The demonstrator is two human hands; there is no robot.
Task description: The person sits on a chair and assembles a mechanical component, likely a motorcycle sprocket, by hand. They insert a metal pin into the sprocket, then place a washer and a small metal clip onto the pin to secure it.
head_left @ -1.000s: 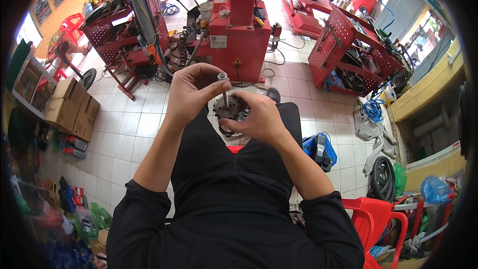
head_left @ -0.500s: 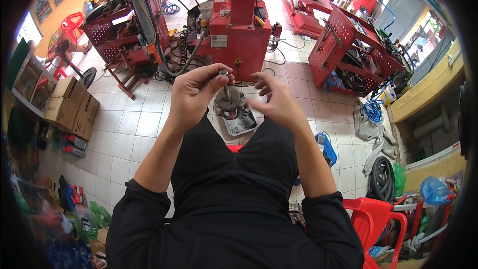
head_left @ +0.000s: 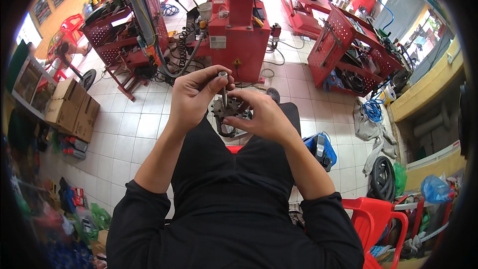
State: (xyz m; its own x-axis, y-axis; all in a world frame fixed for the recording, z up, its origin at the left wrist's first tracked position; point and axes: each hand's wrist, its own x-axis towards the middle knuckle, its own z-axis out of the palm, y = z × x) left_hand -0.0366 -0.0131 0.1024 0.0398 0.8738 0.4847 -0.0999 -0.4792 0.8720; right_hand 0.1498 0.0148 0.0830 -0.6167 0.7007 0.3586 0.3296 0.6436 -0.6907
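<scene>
A toothed metal disc sits just below and to the right of the left grip, in front of the person's lap. A slim metal rod rises from about its middle to a rounded end. The left grip pinches the rod near that top end between thumb and forefinger. The right grip is narrowed round the disc's right side, fingers on the far edge and thumb on the near one. Whether the rod passes through the disc or only meets its face is hard to say, as it is small and partly covered here.

Just beneath the two grips hangs or lies a dark looped part; which of the two I cannot tell. Nearer the body than both grips are black trousers, and beyond the right grip a shoe shows on the tiled floor.

Ahead of the grips stands a red machine, with a red perforated cart ahead and left and a second red cart ahead and right. A blue bag is near the right forearm. Well left of the left grip are cardboard boxes; behind and right of the right grip, a red chair.
</scene>
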